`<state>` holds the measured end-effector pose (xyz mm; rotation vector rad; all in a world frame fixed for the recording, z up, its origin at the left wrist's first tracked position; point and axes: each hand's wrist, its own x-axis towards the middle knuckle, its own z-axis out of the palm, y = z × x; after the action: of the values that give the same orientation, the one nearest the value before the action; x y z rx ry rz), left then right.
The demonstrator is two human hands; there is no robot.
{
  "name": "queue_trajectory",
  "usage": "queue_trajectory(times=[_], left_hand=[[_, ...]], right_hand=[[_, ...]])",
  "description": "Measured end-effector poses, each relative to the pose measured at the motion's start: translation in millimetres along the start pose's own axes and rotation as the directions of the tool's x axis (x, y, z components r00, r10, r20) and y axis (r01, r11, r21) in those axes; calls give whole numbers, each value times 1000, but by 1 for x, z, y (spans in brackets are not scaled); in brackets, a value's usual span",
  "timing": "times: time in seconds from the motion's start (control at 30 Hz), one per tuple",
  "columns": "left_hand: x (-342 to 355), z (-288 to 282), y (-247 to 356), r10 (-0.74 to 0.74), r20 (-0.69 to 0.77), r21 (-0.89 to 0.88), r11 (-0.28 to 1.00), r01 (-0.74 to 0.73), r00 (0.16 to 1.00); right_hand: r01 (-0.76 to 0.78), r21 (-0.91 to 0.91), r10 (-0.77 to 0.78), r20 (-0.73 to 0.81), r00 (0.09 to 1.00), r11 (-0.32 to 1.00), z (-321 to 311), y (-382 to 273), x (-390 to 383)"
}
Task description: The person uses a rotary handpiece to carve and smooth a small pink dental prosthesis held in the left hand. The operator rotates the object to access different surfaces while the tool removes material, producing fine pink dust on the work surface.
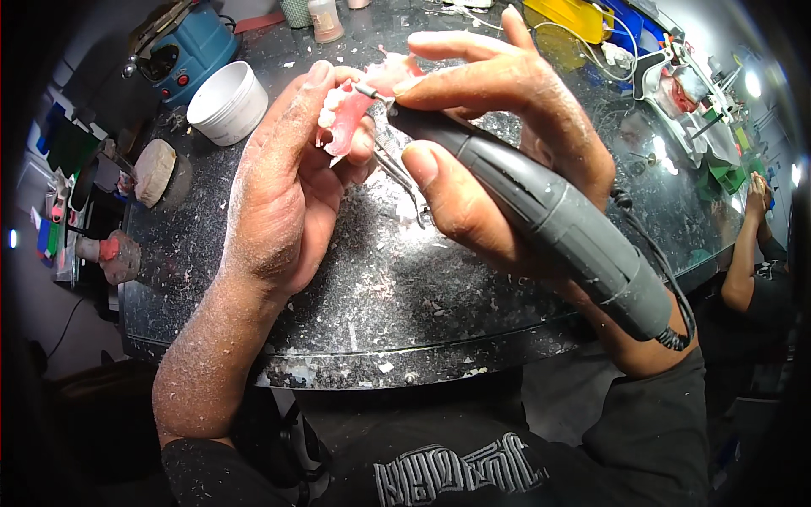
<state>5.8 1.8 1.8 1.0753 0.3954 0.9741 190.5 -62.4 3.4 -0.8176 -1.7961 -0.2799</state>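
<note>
My left hand is dusted with pale powder and closed on a pink partial denture with white teeth, held up above the speckled dark bench. My right hand grips a black rotary handpiece with a coiled cord. Its small grey tip touches or nearly touches the denture. A second pale pink piece shows behind the tip, partly hidden by my right fingers. A slim metal instrument lies below, between my hands.
A white tub, a blue machine, a round plaster block and small jars stand at left and back. Yellow and blue trays and a cluttered white rack are at right. A co-worker's hands show at the far right.
</note>
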Motion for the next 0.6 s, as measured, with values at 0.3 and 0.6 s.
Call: queue_trajectory(times=[0.3,0.6], left_hand=[[0,-3,-6,81,76,87,992,-88,994],[-1,1,-7,59,29,33,998,-60,998]], right_hand=[[18,-38,-17,29,999,999,2,3,-2],[27,-65,-24,46,999,998,0,3,-2]])
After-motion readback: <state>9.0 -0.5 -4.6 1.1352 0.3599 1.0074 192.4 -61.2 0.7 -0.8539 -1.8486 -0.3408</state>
